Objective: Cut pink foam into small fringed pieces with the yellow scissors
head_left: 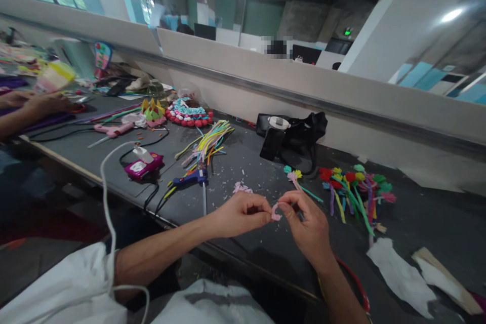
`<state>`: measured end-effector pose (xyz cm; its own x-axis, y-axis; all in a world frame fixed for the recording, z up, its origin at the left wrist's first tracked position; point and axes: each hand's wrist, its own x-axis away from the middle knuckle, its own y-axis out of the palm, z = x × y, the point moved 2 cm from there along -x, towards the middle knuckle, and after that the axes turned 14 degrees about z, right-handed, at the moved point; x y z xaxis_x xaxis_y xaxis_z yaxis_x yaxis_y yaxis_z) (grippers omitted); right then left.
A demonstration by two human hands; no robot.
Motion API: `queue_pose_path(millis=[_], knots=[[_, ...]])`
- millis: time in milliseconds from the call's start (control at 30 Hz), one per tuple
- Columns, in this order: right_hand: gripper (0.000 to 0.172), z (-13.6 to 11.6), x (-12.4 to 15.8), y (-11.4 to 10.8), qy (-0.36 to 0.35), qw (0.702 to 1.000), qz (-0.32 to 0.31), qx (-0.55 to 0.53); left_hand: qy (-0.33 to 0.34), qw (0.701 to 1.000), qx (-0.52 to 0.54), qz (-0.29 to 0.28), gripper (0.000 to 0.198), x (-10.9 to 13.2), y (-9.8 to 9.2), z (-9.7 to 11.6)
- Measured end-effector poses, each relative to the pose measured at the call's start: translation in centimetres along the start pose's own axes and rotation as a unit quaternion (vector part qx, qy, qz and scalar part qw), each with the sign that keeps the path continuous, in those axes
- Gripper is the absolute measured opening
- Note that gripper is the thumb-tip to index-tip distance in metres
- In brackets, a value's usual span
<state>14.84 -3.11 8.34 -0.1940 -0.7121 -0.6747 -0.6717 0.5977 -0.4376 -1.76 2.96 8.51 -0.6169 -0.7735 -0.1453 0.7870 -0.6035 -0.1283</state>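
Observation:
Between both hands, over the front of the dark table, is a short curved piece of pink pipe cleaner (276,212). My left hand (243,215) pinches its left end between thumb and forefinger. At its upper right, my right hand (306,220) grips it with thumb and fingertips. Just behind my left hand lies a small heap of pink pipe cleaner pieces (242,188). Finished-looking pipe cleaner flowers (294,174) in teal, yellow and pink lie beyond my right hand. A blue glue gun (190,178) rests to the left.
A bundle of long pipe cleaners (210,142) lies behind the glue gun. Colourful pipe cleaner flowers (355,187) are piled at right, near crumpled white paper (398,273). A black bag (304,131) leans by the partition. A purple power strip (144,166) trails cables. Another person's hands (45,106) work far left.

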Motion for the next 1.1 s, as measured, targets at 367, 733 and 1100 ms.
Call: queue_pose_path(millis=[367, 733, 1100], knots=[[0.018, 0.1, 0.7, 1.0, 0.051, 0.998, 0.026, 0.034, -0.064, 0.993, 0.1, 0.021, 0.032, -0.3, 0.2, -1.3], [0.018, 0.0, 0.8, 1.1, 0.058, 0.998, -0.01, 0.03, -0.03, 0.997, 0.056, 0.032, 0.032, -0.1, -0.1, -0.6], [0.02, -1.1, 3.2, 2.0, 0.098, 0.995, -0.012, 0.024, 0.18, 0.959, -0.163, 0.15, 0.019, -0.5, -0.2, -0.4]])
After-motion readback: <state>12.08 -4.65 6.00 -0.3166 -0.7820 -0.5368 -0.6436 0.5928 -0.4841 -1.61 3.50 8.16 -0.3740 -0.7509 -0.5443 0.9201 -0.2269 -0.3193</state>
